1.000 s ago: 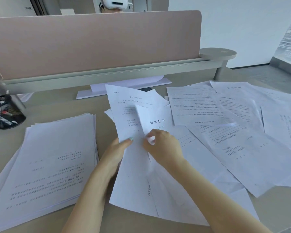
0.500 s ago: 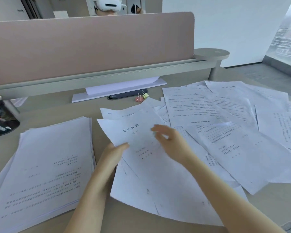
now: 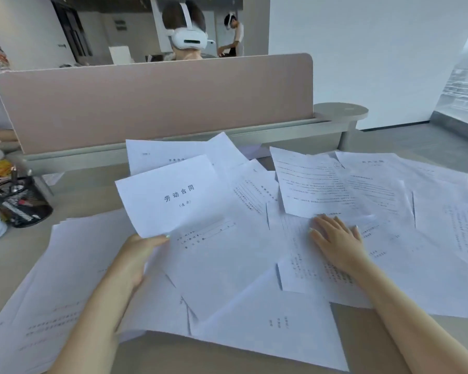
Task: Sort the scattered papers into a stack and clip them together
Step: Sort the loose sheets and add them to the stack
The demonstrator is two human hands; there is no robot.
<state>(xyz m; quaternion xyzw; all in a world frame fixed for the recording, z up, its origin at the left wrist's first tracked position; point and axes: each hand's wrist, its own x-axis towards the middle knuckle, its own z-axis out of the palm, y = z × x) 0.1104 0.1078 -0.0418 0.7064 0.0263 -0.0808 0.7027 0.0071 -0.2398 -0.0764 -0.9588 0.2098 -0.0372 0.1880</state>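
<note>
My left hand (image 3: 137, 256) pinches the left edge of a few white sheets, the top one a title page (image 3: 189, 211) with large printed characters, lifted off the desk and tilted up. My right hand (image 3: 335, 238) lies flat, fingers spread, on loose printed sheets (image 3: 322, 190) scattered across the right half of the desk. A gathered stack of papers (image 3: 65, 265) lies at the left, partly under my left forearm. No clip shows in the view now.
A pink divider panel (image 3: 157, 101) on a grey rail closes off the back of the desk. A black mesh pen holder (image 3: 19, 201) stands at the left edge. A person in a white headset sits behind the divider. Bare desk (image 3: 376, 327) shows at the front right.
My left hand has lifted the title page and the sheets under it higher. My right hand let go and moved right onto the scattered sheets. The view tilted up; the clips are hidden.
</note>
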